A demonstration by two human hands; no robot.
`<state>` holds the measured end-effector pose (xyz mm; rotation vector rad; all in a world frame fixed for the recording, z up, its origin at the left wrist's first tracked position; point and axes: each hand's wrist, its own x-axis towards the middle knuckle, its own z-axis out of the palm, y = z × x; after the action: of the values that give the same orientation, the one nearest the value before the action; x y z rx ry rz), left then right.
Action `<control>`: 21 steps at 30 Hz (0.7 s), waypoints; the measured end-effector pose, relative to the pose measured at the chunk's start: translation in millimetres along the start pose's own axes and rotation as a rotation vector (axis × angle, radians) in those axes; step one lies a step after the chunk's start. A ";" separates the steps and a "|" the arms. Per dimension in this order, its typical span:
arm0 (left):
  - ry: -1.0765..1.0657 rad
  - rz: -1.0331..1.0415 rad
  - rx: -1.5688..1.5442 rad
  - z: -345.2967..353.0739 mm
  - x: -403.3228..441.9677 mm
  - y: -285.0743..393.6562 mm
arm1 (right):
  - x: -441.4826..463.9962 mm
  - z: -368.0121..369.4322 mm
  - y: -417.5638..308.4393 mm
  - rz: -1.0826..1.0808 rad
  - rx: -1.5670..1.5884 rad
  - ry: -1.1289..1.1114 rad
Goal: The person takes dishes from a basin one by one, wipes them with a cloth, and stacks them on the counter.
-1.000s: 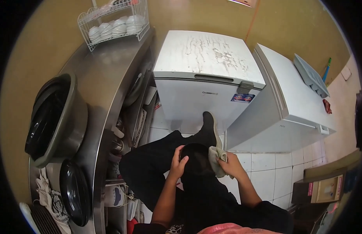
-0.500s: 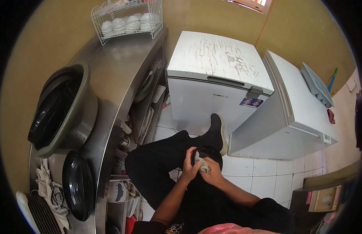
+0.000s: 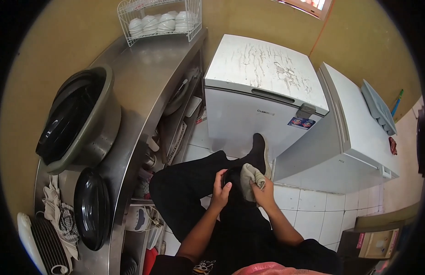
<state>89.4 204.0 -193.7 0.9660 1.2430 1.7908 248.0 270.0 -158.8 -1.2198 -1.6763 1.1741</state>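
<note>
The dark round dish [image 3: 234, 178], a little below the middle of the frame, is hard to make out: it almost merges with the black trousers [image 3: 189, 181] behind it, and the folded cloth [image 3: 252, 178] covers its right side, so its full outline and inside cannot be read. The left hand [image 3: 220, 195] is clamped on the dish's left edge, the thumb toward the near side and the fingers partly hidden; the dish lies just right of this hand. The right hand [image 3: 264, 195] is closed on the cloth, to the right of the dish, and the two hands are apart, with dish and cloth between them. Whether the cloth presses on the dish or hangs just over it cannot be told. At the upper left, the wire rack [image 3: 194, 27] of white bowls [image 3: 166, 23] is cut off by the top edge. On the counter [image 3: 139, 78], a large tub [image 3: 105, 137] holds overlapping black pieces whose number is unclear. Below it, the shelf contents sink into shadow, and a pink item [image 3: 281, 269] is cropped at the bottom edge.
</note>
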 end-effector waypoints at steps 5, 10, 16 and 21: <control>-0.064 0.020 0.100 5.7 -3.7 -18.8 | -17.3 25.8 -4.3 0.020 0.160 -0.096; -0.018 0.120 0.078 -8.5 -13.5 -24.0 | -19.9 26.0 16.1 0.078 0.142 -0.216; 0.083 0.046 -0.061 -22.1 -13.0 -15.6 | 14.4 -16.3 2.7 -0.101 -0.239 -0.646; 0.076 0.029 -0.062 -23.5 -11.0 -17.0 | 10.9 -12.6 -11.3 -0.018 -0.069 -0.375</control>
<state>76.1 189.3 -217.6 0.8930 1.2181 1.8924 253.4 282.2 -143.7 -1.0687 -2.0102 1.4102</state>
